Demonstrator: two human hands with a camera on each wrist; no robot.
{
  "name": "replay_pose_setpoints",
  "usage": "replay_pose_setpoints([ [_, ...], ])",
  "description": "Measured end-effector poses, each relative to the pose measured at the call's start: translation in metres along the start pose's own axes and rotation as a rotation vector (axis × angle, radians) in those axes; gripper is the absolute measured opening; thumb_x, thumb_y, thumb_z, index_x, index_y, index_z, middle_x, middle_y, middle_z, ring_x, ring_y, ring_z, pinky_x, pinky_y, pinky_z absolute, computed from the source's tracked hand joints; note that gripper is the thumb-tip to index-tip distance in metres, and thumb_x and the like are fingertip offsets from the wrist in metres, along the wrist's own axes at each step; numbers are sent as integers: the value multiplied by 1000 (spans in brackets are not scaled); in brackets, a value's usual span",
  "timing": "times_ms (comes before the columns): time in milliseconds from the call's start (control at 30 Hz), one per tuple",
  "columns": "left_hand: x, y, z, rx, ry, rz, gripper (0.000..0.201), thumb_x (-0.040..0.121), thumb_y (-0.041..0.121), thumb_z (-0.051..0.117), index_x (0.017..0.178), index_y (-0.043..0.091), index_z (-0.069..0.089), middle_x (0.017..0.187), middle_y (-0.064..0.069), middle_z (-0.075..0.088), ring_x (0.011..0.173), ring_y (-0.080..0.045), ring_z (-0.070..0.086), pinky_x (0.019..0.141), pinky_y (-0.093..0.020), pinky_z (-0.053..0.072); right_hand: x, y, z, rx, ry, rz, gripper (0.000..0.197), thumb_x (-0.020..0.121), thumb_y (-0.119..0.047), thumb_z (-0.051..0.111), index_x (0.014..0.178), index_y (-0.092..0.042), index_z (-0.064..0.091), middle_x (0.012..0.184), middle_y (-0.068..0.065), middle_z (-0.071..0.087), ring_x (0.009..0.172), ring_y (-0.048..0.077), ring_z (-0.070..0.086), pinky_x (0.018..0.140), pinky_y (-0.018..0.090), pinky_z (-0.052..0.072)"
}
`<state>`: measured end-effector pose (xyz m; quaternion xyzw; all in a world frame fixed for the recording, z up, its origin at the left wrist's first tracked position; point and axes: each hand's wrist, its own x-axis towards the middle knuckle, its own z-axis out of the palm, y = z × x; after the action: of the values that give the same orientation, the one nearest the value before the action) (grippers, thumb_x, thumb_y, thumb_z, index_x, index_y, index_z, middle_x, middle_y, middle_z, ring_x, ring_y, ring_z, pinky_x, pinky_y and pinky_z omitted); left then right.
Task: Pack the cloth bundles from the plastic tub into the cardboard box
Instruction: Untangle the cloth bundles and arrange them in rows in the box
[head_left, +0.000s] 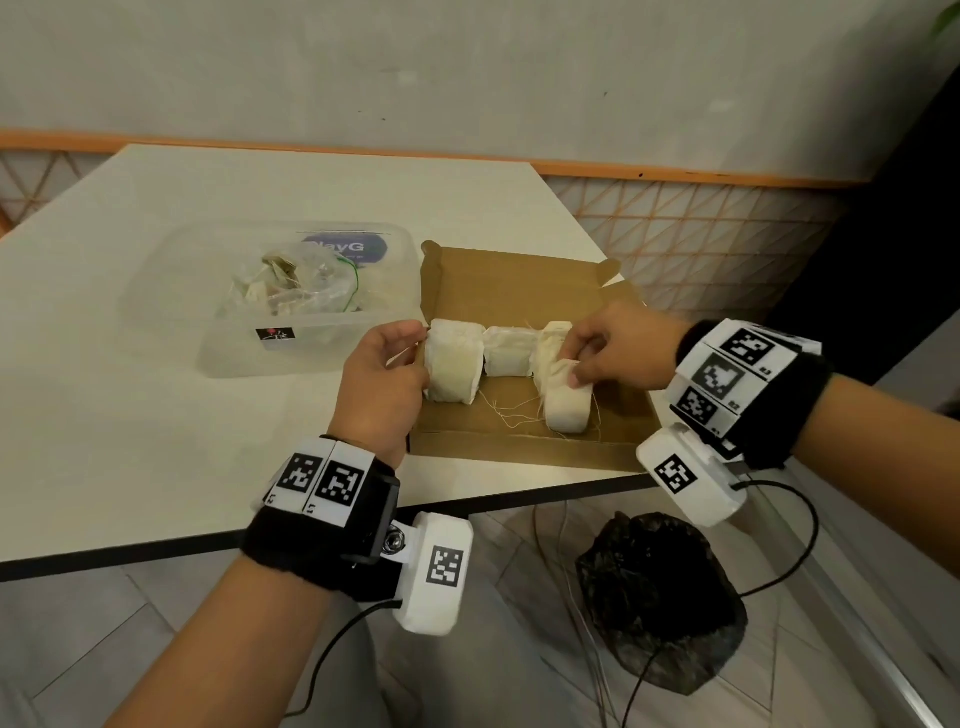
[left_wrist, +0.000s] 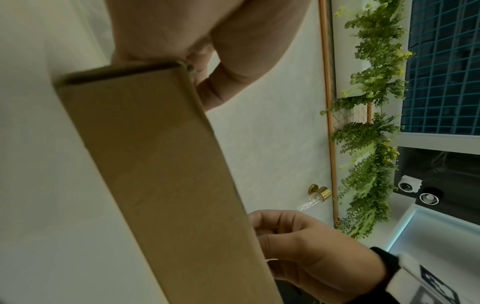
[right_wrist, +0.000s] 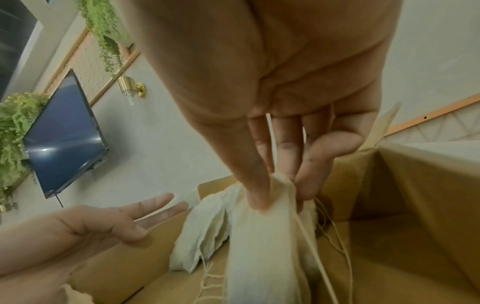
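An open cardboard box (head_left: 519, 452) lies on the table with three cream cloth bundles inside. My right hand (head_left: 571, 361) pinches the top of the right bundle (head_left: 566, 405) between thumb and fingers; the right wrist view shows this pinch (right_wrist: 278, 193) on the bundle (right_wrist: 259, 246). The middle bundle (head_left: 506, 351) lies against the far side. My left hand (head_left: 415, 356) sits at the box's left wall with relaxed fingers touching the left bundle (head_left: 452, 364). The clear plastic tub (head_left: 218, 358) stands left of the box and holds a crumpled clear bag with scraps.
The box sits near the table's front edge (head_left: 519, 499). A black bag (head_left: 660, 597) lies on the floor below that edge. Cables hang from both wrist cameras. Loose threads trail across the box floor. The left wrist view shows the box's outer wall (left_wrist: 155, 164).
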<state>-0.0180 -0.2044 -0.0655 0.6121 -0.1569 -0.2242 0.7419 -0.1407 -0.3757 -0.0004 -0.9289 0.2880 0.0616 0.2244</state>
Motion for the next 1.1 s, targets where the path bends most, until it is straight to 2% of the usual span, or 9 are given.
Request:
replay_pose_setpoints([
  [67,0,0,0,3,2,1,46,82,-23,42,111,11,55,116,-3,58,108,-12,56,72,-13,48,-3,3,-4,22,72,-9,22,79,-12,70,97,-19,60,80,-5,57,77,12,55,79,27,47],
  [167,0,-1,0,-6,-4,-3,46,82,-23,42,109,12,55,116,-2,58,108,-12,56,72,-13,48,-24,2,-13,21,241,-94,18,80,-12,69,86,-23,57,78,-7,58,73,7,54,72,21,47],
  [300,1,-2,-1,1,-9,6,45,82,-21,43,108,12,57,115,-2,59,109,-11,55,75,-14,47,-63,3,0,-83,52,-157,3,84,-25,66,86,-26,67,82,-13,63,77,-1,57,66,11,44],
  [400,1,-3,0,4,-7,10,46,81,-22,42,108,12,56,116,-2,58,110,-12,55,77,-15,48,-69,9,20,-174,-38,-226,23,89,-38,56,106,-27,67,100,-13,63,92,2,57,86,20,46],
  [500,2,-3,-1,-1,-2,13,45,82,-22,43,108,12,56,115,-2,59,107,-11,55,76,-14,48,-65,13,34,-218,-7,-291,35,92,-44,43,116,-25,62,110,-10,59,102,5,53,94,30,42],
  [633,1,-2,-1,11,-9,16,45,81,-22,43,107,12,57,113,-1,59,107,-11,55,76,-14,48,-59,15,40,-209,24,-317,40,93,-47,38,115,-24,63,108,-10,58,102,6,52,93,32,43],
  [833,-2,3,-4,39,9,21,34,85,-13,51,98,18,57,108,1,59,96,-6,57,69,-12,47,-63,6,31,-135,108,-339,44,88,-52,37,106,-26,66,100,-15,61,92,0,54,85,20,43],
  [967,-4,27,-22,82,7,108,27,87,-3,56,94,22,60,90,4,54,86,-11,55,76,-24,51,-64,-30,4,54,222,-357,35,83,-49,44,101,-30,67,97,-18,64,90,-3,57,80,18,46],
  [1100,17,63,-54,155,110,243,21,88,2,56,84,21,61,79,3,57,75,-11,55,72,-24,49,-36,-83,-5,109,175,-425,20,86,-39,55,99,-28,67,94,-17,64,92,0,58,79,14,44],
])
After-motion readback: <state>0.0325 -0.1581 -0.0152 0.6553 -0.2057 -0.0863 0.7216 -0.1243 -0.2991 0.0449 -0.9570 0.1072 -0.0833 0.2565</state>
